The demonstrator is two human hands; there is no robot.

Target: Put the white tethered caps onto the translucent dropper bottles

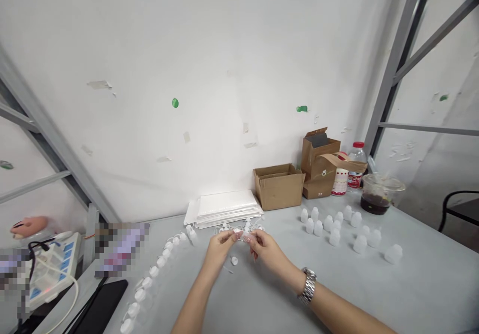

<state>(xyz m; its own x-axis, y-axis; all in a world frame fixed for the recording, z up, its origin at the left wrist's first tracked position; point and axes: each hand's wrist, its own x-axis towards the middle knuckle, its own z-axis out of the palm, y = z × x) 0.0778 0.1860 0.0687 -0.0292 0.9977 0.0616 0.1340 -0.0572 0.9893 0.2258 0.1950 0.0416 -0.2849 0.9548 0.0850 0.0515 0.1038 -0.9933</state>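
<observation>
White plastic piece (243, 235), small and blurred, pinched at its ends by fingers of left hand (219, 248) and right hand (266, 250), both closed on it, just above pale grey surface (411, 294). Better gripped lightly, kept low, clear of round white cap (234, 260) beneath. Long axis roughly left-right; facing not discernible.

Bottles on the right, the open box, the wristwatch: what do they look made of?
Bottles: white, slightly translucent plastic, matte, by their cloudy look. Open box: brown cardboard, dull, with folded flaps. Wristwatch: polished metal, probably steel, glinting on its links. The small piece pinched by left hand and right hand: similar plastic, seemingly.
</observation>
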